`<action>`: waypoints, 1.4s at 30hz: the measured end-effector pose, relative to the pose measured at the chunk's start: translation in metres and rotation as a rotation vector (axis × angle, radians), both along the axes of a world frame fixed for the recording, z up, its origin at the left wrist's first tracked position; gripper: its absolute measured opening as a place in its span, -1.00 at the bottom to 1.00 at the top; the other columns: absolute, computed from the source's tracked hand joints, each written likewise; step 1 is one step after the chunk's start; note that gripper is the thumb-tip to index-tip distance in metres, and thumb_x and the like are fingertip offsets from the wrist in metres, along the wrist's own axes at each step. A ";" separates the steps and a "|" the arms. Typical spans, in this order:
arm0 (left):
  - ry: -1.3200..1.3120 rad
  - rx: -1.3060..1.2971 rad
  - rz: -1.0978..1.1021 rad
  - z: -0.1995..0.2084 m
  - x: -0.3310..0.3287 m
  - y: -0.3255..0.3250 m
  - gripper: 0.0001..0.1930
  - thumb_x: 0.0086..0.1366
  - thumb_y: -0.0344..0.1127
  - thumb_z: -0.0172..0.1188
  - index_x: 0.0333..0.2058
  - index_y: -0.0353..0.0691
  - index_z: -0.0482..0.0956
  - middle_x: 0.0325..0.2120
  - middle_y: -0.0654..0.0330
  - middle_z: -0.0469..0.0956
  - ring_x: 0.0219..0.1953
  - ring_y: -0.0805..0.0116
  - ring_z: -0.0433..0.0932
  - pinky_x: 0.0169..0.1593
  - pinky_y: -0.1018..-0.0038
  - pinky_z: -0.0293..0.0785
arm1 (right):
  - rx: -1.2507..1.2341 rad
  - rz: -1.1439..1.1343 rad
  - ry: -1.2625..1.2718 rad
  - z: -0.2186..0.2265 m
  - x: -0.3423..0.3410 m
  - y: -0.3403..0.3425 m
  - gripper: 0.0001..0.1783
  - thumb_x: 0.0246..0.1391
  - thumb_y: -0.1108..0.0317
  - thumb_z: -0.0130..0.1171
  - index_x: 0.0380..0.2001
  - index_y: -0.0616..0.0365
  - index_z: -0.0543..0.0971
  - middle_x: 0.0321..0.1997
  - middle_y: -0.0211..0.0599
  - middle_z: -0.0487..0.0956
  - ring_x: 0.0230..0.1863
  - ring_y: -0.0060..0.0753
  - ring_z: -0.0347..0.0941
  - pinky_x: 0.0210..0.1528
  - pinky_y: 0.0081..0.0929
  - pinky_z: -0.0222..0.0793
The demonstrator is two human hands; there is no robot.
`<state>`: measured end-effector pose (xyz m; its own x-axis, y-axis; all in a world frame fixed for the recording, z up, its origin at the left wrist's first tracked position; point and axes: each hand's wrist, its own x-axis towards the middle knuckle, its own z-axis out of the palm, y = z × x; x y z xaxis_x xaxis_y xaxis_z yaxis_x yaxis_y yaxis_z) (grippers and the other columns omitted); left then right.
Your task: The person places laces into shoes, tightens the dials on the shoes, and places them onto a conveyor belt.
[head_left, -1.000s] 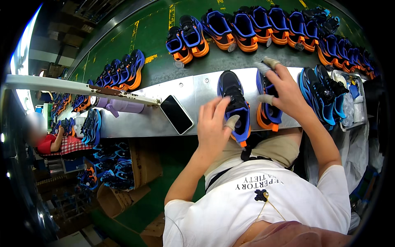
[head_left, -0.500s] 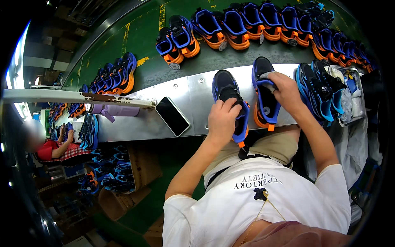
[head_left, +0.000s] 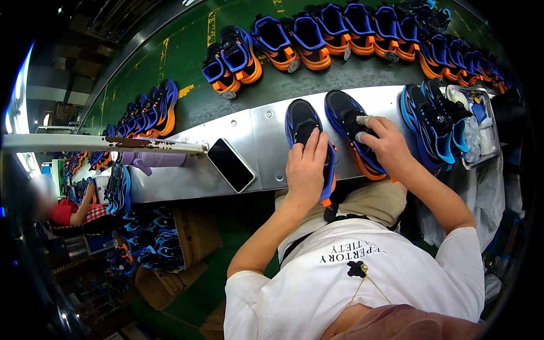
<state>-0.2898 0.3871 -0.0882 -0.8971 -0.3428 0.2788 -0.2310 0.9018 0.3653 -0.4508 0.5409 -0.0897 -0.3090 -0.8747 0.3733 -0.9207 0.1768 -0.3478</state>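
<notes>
Black shoe (head_left: 300, 116) sits under the extended fingers of the left hand (head_left: 307, 167), a second shoe (head_left: 341, 112) under the bent fingers of the right hand (head_left: 388, 141); whether either grips, I cannot tell; just right of the right fingers, blue shoes (head_left: 420, 122); left of the left ones, a phone (head_left: 231, 164); beyond both, orange-soled shoes (head_left: 339, 46)

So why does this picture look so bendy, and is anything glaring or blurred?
In the head view, the wide fisheye lens likely curves the bench and blackens the corners; there too, a light glares at far left, a co-worker's head is blurred, while the left hand and right hand look fairly sharp.
</notes>
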 end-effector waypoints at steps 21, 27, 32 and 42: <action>0.005 -0.065 -0.161 -0.003 -0.012 -0.014 -0.44 -0.11 -0.66 0.11 -0.03 -0.20 0.56 0.10 0.11 0.42 -0.17 0.04 0.46 -0.03 0.26 0.45 | 0.126 0.151 0.056 -0.002 0.010 -0.005 -0.71 -0.15 0.46 0.14 -0.25 0.17 0.58 0.11 -0.03 0.44 0.14 0.00 0.37 0.05 -0.25 0.43; 0.115 0.101 -0.014 -0.001 -0.014 -0.007 -0.44 -0.09 -0.69 0.09 -0.01 -0.28 0.52 0.00 0.02 0.47 -0.09 0.04 0.48 0.00 0.27 0.45 | 0.156 0.091 -0.368 0.016 0.004 -0.001 -0.52 -0.07 0.57 0.14 0.02 0.26 0.42 0.23 0.09 0.30 0.18 0.16 0.28 0.18 -0.20 0.30; 0.118 -0.018 -0.079 -0.013 -0.006 -0.011 -0.55 -0.08 -0.57 0.22 -0.10 -0.30 0.55 -0.11 0.03 0.52 -0.09 0.07 0.51 -0.01 0.28 0.48 | 0.219 0.071 -0.351 0.019 0.013 -0.001 -0.43 0.01 0.42 0.21 0.11 0.34 0.36 0.23 0.16 0.29 0.18 0.22 0.26 0.25 -0.20 0.19; 0.090 0.124 -0.068 0.010 -0.028 -0.028 -0.76 0.02 -0.42 0.29 -0.28 -0.25 0.56 -0.34 0.11 0.46 -0.27 0.10 0.47 -0.20 0.27 0.42 | 0.194 0.173 -0.391 0.032 -0.024 -0.005 -0.58 -0.08 0.46 0.29 -0.05 0.05 0.59 -0.18 -0.11 0.47 -0.19 -0.10 0.39 -0.05 -0.32 0.34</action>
